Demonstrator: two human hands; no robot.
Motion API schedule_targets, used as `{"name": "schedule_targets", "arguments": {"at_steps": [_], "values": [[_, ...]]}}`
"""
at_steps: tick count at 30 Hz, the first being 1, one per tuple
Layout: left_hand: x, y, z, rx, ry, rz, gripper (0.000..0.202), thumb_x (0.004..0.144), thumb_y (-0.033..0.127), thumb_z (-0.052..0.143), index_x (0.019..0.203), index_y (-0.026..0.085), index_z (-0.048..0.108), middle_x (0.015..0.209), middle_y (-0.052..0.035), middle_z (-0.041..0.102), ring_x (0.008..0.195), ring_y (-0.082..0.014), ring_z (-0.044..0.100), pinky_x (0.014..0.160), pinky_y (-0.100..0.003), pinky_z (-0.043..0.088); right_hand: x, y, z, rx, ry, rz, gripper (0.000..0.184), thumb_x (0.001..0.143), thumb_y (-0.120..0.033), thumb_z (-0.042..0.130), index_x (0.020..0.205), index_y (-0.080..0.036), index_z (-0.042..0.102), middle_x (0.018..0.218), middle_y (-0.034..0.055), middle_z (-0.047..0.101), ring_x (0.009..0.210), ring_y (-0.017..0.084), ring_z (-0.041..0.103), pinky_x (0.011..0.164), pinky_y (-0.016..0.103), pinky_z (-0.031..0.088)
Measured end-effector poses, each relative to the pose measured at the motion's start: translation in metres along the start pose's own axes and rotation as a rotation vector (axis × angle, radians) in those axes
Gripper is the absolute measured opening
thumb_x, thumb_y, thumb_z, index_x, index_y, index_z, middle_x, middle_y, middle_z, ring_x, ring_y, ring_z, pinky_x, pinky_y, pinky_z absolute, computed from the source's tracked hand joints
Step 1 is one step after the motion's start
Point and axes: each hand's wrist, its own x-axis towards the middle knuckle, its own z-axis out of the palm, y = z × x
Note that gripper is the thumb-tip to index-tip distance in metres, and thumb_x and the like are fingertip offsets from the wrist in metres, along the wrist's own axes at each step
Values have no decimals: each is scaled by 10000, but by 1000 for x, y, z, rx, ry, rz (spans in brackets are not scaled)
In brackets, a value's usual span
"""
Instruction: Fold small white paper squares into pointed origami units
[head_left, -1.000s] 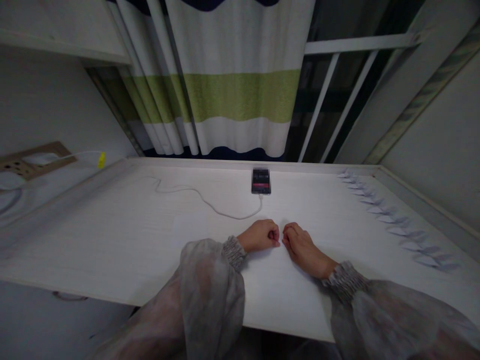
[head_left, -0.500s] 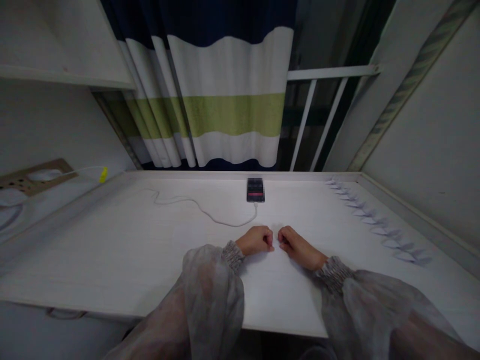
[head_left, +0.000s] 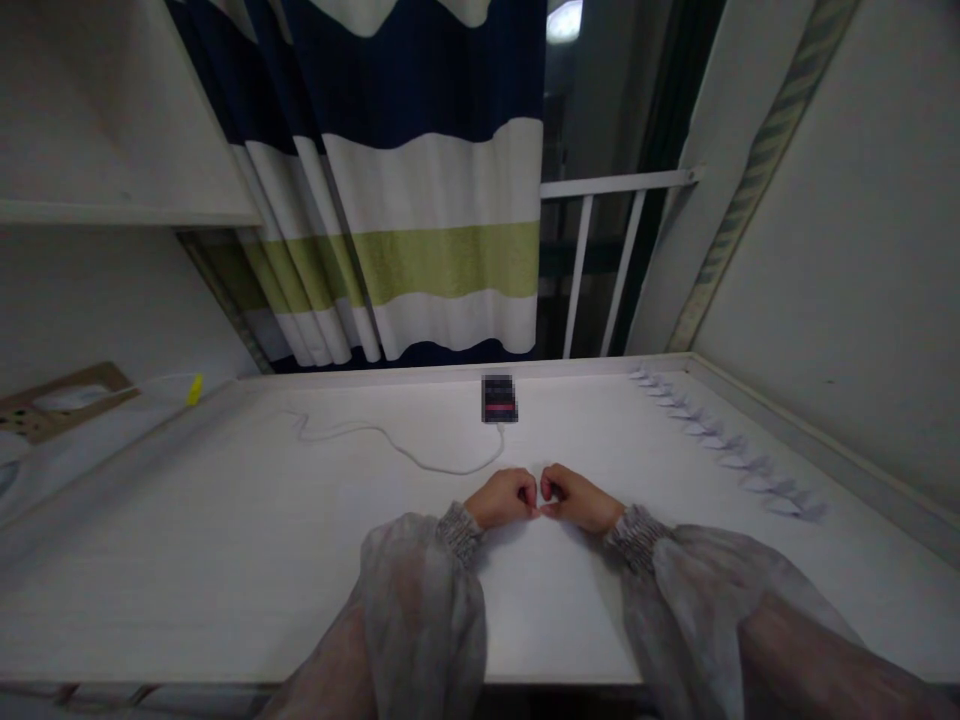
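Note:
My left hand [head_left: 504, 498] and my right hand [head_left: 576, 498] rest on the white desk [head_left: 225, 520], curled and pressed together at the fingertips. Both pinch something small and pale between them that I cannot make out. A phone [head_left: 498, 398] lies a short way beyond my hands, with a white cable [head_left: 375, 438] running from it to the left. Grey sheer sleeves cover both forearms.
A row of several small folded paper pieces [head_left: 720, 440] lines the desk's right edge by the wall. A striped curtain [head_left: 420, 220] and a white railing [head_left: 607, 250] stand behind the desk. A socket panel [head_left: 52, 405] sits on the left ledge.
My hands have come closer until the fingertips meet. The view has tilted upward, so more of the curtain shows.

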Motion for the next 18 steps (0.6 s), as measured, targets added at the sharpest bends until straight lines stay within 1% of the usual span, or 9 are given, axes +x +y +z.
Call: {"name": "schedule_targets", "arguments": {"at_steps": [5, 11, 13, 15, 17, 18], "values": [[-1, -2, -4, -13, -30, 55, 134, 543, 59, 621, 550, 123, 503, 645, 36, 513, 623, -73, 468, 617, -188, 379, 1, 6, -12, 90, -84, 43, 199, 519, 7, 519, 601, -165, 464, 528, -88, 382, 484, 56, 364, 475, 179, 305], [-4, -4, -8, -43, -55, 86, 129, 545, 50, 629, 574, 118, 524, 698, 16, 547, 671, -85, 493, 659, -202, 391, -5, 11, -19, 165, -110, 26, 241, 516, 19, 478, 676, -159, 511, 555, -75, 438, 515, 65, 431, 506, 186, 358], [-5, -6, -8, -74, -43, 114, 125, 554, 45, 629, 580, 114, 529, 747, -2, 565, 707, -92, 507, 683, -209, 396, -8, 15, -22, 184, -111, -7, 261, 550, -10, 495, 759, -163, 530, 597, -60, 462, 555, 76, 455, 537, 198, 383], [-7, -9, -8, -70, -27, 159, 115, 568, 57, 634, 577, 110, 532, 780, -16, 574, 734, -99, 516, 701, -218, 399, -13, 18, -24, 242, -104, -79, 221, 643, -97, 508, 852, -161, 539, 658, -28, 494, 608, 96, 485, 577, 225, 415], [-8, -10, -7, -51, -25, 199, 94, 586, 70, 632, 593, 108, 546, 782, -25, 576, 743, -105, 522, 713, -225, 405, -19, 18, -26, 156, -26, -177, 141, 705, -172, 505, 827, -151, 571, 815, 34, 523, 708, 120, 514, 660, 263, 437], [-8, -10, -8, -34, -27, 212, 77, 596, 76, 628, 616, 107, 560, 779, -27, 576, 743, -108, 525, 716, -229, 409, -21, 17, -26, 80, -3, -222, 140, 729, -192, 494, 822, -150, 590, 875, 58, 520, 754, 134, 520, 692, 278, 439]]}}
